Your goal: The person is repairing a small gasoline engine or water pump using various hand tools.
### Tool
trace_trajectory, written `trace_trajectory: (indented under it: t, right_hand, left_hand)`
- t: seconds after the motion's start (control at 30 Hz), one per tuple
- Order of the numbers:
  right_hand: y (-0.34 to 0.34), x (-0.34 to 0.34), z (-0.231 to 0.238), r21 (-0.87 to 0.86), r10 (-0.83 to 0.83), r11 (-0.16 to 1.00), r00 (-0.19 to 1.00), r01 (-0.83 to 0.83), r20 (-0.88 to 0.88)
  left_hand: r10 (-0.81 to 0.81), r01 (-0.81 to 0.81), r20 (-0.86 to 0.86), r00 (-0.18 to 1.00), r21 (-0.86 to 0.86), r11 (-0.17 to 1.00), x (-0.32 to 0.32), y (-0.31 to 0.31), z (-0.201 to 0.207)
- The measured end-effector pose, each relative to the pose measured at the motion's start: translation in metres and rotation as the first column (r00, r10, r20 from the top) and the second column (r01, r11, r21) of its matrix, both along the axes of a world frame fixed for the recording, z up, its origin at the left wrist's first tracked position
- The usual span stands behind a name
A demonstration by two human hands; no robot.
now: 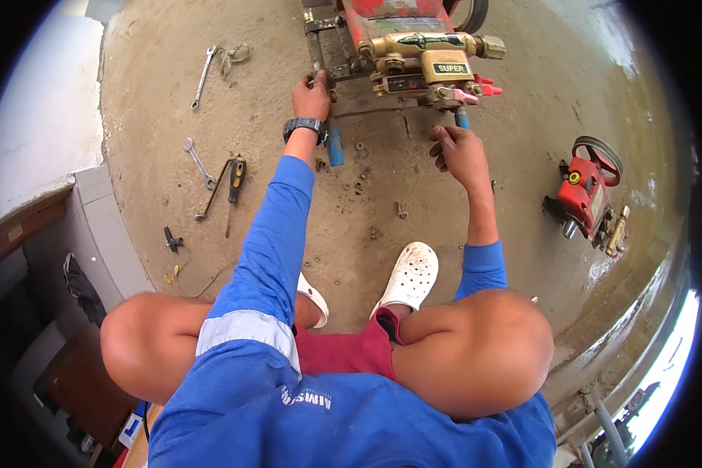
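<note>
The left hand [312,95] grips the pump's [421,58] metal base frame [331,58]; the right hand [460,154], fingers loosely curled and empty, hovers just below the blue-handled tool [462,117] hanging upright under the pump.

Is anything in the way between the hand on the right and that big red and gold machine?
Nothing visible blocks it. The right hand sits just below the machine, its fingers at a small blue-handled tool under the brass part. The left hand already rests on the machine's dark metal frame.
</note>
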State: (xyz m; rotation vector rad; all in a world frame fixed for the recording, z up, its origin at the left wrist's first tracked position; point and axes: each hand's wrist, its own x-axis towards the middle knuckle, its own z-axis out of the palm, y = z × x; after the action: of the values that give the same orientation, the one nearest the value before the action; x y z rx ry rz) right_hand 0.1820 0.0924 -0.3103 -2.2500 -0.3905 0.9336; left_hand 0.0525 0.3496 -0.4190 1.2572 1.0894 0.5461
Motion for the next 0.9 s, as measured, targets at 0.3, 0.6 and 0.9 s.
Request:
trace_trajectory:
  t: [0.3, 0.6, 0.9]
  right_hand:
    - [0.020, 0.127, -0.066, 0.179, 0.143, 0.881, 0.608, -0.437, 0.781]
    - [0.075, 0.114, -0.076, -0.193, 0.385, 0.883, 0.425, -0.428, 0.819]
    - [0.074, 0.097, -0.082, -0.199, 0.349, 0.912, 0.422, -0.359, 0.837]
  left_hand:
    - [0.016, -0.002, 0.118, 0.993, -0.123, 0.992, 0.005, -0.008, -0.012]
    - [0.029, -0.020, 0.079, 0.996, -0.111, 0.994, -0.010, 0.017, -0.022]
    - [0.106, -0.109, 0.037, 0.994, 0.094, 0.990, -0.009, 0.013, -0.035]
